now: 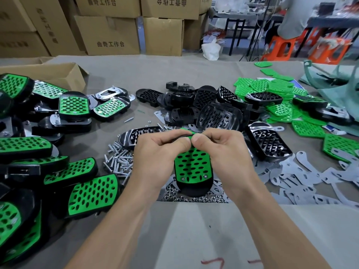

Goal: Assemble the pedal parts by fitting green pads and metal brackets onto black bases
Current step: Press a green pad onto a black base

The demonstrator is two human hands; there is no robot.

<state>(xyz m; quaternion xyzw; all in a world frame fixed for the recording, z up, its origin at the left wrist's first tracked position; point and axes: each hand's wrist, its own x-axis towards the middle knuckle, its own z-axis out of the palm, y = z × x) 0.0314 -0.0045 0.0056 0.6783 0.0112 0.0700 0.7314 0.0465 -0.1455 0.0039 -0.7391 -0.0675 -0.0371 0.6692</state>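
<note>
Head view: left hand (155, 152) and right hand (225, 152) both pinched the far end of the green pad (191, 164) onto its black base (194, 189) above the desk (120, 78) — even thumb pressure along that edge looked key.

Stacked cardboard boxes (108, 33) behind; orange stools (281, 47) (right, blurred).

your left hand (155, 150) and right hand (223, 150) cover the far end of the pedal (192, 167); how pad meets base there cannot be told. a black base (128, 137) lies half hidden behind your left hand. the left edge cuts the finished pedals (9, 226). the orange stools (281, 47) are blurred.
</note>
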